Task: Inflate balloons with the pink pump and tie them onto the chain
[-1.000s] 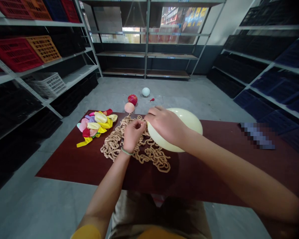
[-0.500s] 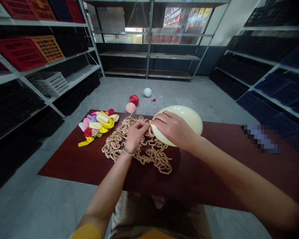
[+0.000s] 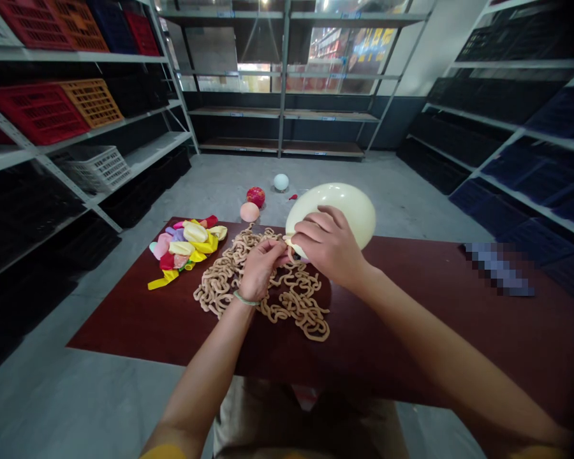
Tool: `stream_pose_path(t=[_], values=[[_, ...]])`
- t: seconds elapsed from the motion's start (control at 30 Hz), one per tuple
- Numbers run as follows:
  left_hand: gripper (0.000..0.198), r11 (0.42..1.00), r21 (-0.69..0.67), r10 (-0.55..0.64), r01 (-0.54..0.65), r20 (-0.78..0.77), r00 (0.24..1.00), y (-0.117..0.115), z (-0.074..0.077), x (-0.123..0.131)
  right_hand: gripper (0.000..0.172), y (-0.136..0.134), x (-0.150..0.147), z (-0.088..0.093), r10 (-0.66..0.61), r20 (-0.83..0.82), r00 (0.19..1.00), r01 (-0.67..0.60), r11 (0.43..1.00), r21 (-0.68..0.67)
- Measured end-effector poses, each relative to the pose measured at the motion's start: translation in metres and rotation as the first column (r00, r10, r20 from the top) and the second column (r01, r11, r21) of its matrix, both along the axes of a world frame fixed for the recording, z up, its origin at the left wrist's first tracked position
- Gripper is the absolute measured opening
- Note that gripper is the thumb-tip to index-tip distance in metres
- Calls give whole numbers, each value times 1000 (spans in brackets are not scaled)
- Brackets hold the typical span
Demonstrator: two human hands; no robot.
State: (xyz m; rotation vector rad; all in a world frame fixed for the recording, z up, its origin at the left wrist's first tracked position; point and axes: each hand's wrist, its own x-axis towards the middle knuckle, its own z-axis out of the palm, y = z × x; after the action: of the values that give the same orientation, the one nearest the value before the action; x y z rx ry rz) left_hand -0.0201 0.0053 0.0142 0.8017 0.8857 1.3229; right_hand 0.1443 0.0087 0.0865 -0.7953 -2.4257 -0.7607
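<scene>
A large pale yellow inflated balloon [image 3: 347, 207] leans above the table, its neck pointing left toward my fingers. My right hand [image 3: 332, 245] is closed on the balloon near its neck, fingers bent over it. My left hand [image 3: 263, 264], with a thin green band at its wrist, pinches at the balloon's neck end. What exactly lies between the fingertips is partly hidden. Beneath both hands spreads a tangled tan cord [image 3: 220, 280], thick and looped. Left of the cord lies a pile of uninflated balloons [image 3: 191, 239] in yellow, pink, red and purple.
The dark red table [image 3: 138, 319] bears a blurred bluish item [image 3: 497, 269] at right. Beyond its far edge sit a peach balloon [image 3: 249, 212], a red patterned balloon [image 3: 256, 196] and a pale blue balloon [image 3: 281, 183]. Shelves with crates [image 3: 38, 113] line the sides.
The big balloon has tilted up and slightly left, and my right hand's fingers have shifted on it. My left hand keeps its pinch. The view has tipped slightly upward.
</scene>
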Motion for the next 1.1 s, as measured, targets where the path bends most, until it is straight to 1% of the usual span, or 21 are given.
stream_pose_path(t=[0.07,0.17,0.27,0.37,0.43,0.63,0.7,0.77,0.87,0.97,1.1], values=[[25,999,-6,49,-50,-27,998,2,-4,1,23,-2,3,-13,14,-15,1000,-14,1000,19],[22,992,4,126,-126,-87,988,6,-10,3,22,-5,9,-31,39,43,998,-42,998,49],[21,992,0,126,-127,-111,986,5,-11,4,26,-4,14,-44,15,117,993,-27,995,98],[21,995,-35,88,-92,-118,989,2,-9,5,28,-1,16,-50,-19,154,988,1,992,122],[21,995,-47,78,-84,-118,990,1,-7,5,28,2,15,-51,-28,154,988,10,993,116],[21,996,-17,84,-88,-166,983,3,-10,5,21,8,13,-56,-5,107,994,-4,997,83],[22,996,-7,87,-90,-177,980,4,-11,4,24,9,14,-55,13,88,996,-19,998,64],[23,997,-6,75,-76,-153,985,4,-11,2,26,10,18,-49,41,82,996,-45,998,45],[28,999,-20,23,-26,-123,992,5,-10,-2,22,9,23,-35,116,96,989,-118,993,12],[31,1000,-19,-18,15,-142,990,5,-10,-3,20,6,27,-21,182,119,976,-178,983,-40],[25,995,90,47,-29,-209,977,3,-10,-1,19,1,27,-9,186,177,966,-170,980,-100]])
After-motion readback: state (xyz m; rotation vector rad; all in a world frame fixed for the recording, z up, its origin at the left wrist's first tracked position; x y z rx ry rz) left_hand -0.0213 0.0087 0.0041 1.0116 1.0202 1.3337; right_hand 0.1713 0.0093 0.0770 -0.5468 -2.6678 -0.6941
